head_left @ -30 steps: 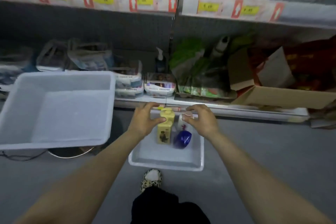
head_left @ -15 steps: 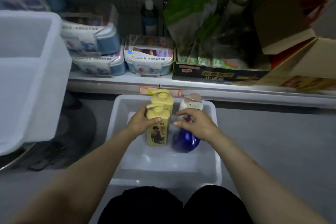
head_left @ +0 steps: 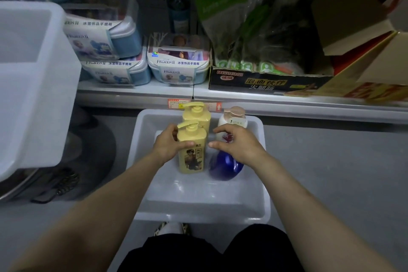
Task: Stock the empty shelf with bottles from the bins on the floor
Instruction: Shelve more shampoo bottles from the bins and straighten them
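Gripping near yellow bottle (head_left: 192,157) with our left hand (head_left: 171,147), thumb across its front, fingers behind; bottle stands upright in bin (head_left: 205,207), long axis vertical. Our right hand (head_left: 240,148) arches over blue bottle (head_left: 223,168) just beside it; hold there unclear.
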{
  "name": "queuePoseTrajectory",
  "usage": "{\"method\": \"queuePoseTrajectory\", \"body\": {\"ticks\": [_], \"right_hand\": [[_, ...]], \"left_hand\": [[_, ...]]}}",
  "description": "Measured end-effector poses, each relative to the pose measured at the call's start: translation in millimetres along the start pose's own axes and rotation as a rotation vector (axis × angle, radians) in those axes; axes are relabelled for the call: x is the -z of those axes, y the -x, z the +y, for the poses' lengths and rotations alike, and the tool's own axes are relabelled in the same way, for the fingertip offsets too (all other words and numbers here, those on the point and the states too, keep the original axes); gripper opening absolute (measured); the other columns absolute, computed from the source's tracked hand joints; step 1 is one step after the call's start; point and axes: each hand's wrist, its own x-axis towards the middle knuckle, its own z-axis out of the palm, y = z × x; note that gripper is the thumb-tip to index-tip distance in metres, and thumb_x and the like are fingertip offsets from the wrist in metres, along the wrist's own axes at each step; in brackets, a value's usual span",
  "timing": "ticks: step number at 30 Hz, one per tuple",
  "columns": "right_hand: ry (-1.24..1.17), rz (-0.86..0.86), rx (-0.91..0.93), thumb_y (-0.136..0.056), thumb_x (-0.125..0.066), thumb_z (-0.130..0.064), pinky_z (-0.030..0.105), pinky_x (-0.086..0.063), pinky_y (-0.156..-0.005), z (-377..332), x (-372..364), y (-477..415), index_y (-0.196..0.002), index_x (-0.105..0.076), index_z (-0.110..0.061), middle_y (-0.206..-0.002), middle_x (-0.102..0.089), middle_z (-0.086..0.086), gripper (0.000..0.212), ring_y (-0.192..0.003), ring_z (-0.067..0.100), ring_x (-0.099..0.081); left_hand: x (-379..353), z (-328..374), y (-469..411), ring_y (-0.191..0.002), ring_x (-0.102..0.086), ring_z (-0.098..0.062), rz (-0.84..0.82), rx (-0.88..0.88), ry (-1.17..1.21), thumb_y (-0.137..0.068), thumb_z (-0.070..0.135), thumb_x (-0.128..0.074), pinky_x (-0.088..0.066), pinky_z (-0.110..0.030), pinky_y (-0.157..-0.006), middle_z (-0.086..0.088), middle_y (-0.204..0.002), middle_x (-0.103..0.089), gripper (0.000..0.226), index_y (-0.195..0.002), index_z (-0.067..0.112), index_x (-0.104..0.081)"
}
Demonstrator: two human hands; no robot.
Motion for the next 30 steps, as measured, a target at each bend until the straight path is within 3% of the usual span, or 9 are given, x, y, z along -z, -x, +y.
{"method": "queuePoseTrajectory", "body": {"ticks": [3,8,11,14,19,23,27,30], "right_hand": [[0.007,-0.005,-0.003,-0.081,-0.079,-0.047,0.033,-0.048,-0.086,-3.0,0.0,3.6,-0.129,-0.06,-0.036,-0.133,-0.059,-0.004,0.053,-0.108,0.011,-0.046],[-0.01,-0.03,0.046,-0.081,-0.079,-0.045,0.034,-0.048,-0.094,-10.0,7.8,6.1,-0.135,-0.056,-0.032,-0.135,-0.058,-0.008,0.06,-0.112,0.007,-0.047],[-0.234,-0.081,0.109,-0.08,-0.081,-0.037,0.025,-0.045,-0.1,-22.5,12.9,7.4,-0.132,-0.06,-0.028,-0.129,-0.064,-0.014,0.056,-0.116,0.001,-0.056],[-0.474,-0.137,0.148,-0.083,-0.08,-0.026,0.013,-0.051,-0.085,-35.4,17.7,9.0,-0.119,-0.066,-0.029,-0.112,-0.074,-0.015,0.039,-0.108,-0.001,-0.066],[-0.834,-0.036,0.14,-0.072,-0.081,-0.033,0.023,-0.058,-0.079,-46.1,23.3,13.4,-0.115,-0.068,-0.022,-0.11,-0.076,0.0,0.046,-0.103,0.016,-0.072],[-0.898,0.023,0.087,-0.076,-0.078,-0.03,0.024,-0.059,-0.072,-38.6,23.2,19.2,-0.117,-0.069,-0.019,-0.106,-0.077,0.004,0.043,-0.098,0.019,-0.074],[-0.933,0.075,0.027,-0.085,-0.072,-0.029,0.023,-0.058,-0.066,-28.2,26.2,23.5,-0.115,-0.072,-0.017,-0.101,-0.078,0.005,0.032,-0.091,0.018,-0.075],[-0.978,0.109,0.015,-0.078,-0.074,-0.037,0.022,-0.057,-0.065,-28.1,29.3,23.8,-0.112,-0.075,-0.018,-0.101,-0.078,0.007,0.039,-0.088,0.019,-0.076]], "left_hand": [[0.7,1.3,7.2,-0.1,-0.066,-0.016,-0.006,-0.045,-0.036,-0.063,0.035,-0.091,-0.056,-0.042,-0.09,0.004,-0.106,-0.068,0.066,-0.118,0.021,-0.058],[19.8,27.6,22.9,-0.092,-0.072,-0.014,-0.067,-0.071,0.058,-0.045,0.063,-0.088,-0.057,-0.035,-0.085,0.003,-0.097,-0.074,0.077,-0.108,0.023,-0.066],[32.9,65.3,29.9,-0.092,-0.073,-0.018,-0.072,-0.145,0.136,-0.051,0.063,-0.088,-0.056,-0.033,-0.083,-0.001,-0.097,-0.076,0.077,-0.106,0.014,-0.068],[44.1,110.5,36.3,-0.092,-0.073,-0.018,-0.064,-0.23,0.184,-0.065,0.053,-0.085,-0.055,-0.031,-0.083,-0.002,-0.096,-0.076,0.058,-0.104,0.013,-0.068],[48.5,157.0,40.2,-0.092,-0.073,-0.019,-0.064,-0.265,0.232,-0.062,0.057,-0.076,-0.058,-0.032,-0.083,-0.003,-0.096,-0.076,0.064,-0.106,0.011,-0.067],[44.6,138.4,27.3,-0.103,-0.07,-0.016,-0.112,-0.192,0.282,-0.07,0.059,-0.072,-0.056,-0.037,-0.091,-0.001,-0.109,-0.073,0.06,-0.114,0.02,-0.065],[34.0,75.8,9.3,-0.117,-0.059,-0.014,0.079,-0.045,0.277,-0.066,0.065,-0.073,-0.051,-0.041,-0.097,0.003,-0.123,-0.064,0.071,-0.122,0.024,-0.062],[22.0,36.4,-5.0,-0.127,-0.05,-0.017,0.108,0.003,0.244,-0.079,0.05,-0.075,-0.043,-0.042,-0.106,0.001,-0.137,-0.055,0.064,-0.134,0.025,-0.055]]}}
